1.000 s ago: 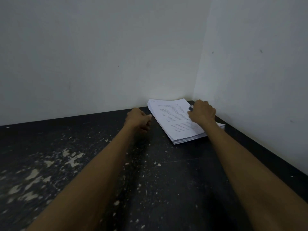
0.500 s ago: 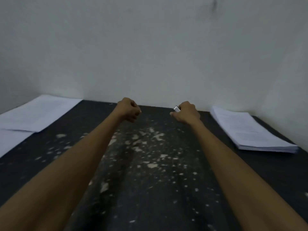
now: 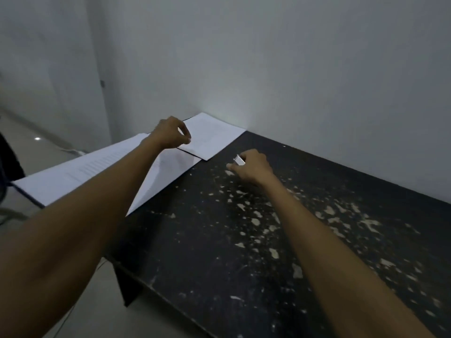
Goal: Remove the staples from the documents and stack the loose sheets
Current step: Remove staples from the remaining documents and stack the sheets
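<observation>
My left hand (image 3: 170, 134) hovers over white sheets at the table's far left, its thumb and forefinger tips pinched together; nothing shows between them. A single sheet (image 3: 214, 132) lies in the far corner against the wall. A larger spread of printed paper (image 3: 92, 169) lies nearer, overhanging the table's left edge, partly hidden by my left forearm. My right hand (image 3: 252, 168) is curled above the bare tabletop and grips a small silvery staple remover (image 3: 239, 161).
The black table (image 3: 244, 252) has a worn top with pale chipped patches. White walls close it in behind and on the right. The left edge drops to a light floor (image 3: 48, 152), where a cable lies.
The view has swung left: the thick paper stack at the right corner has left the frame and the left-hand sheets have come in. Both hands moved left, the right one still holding the tool.
</observation>
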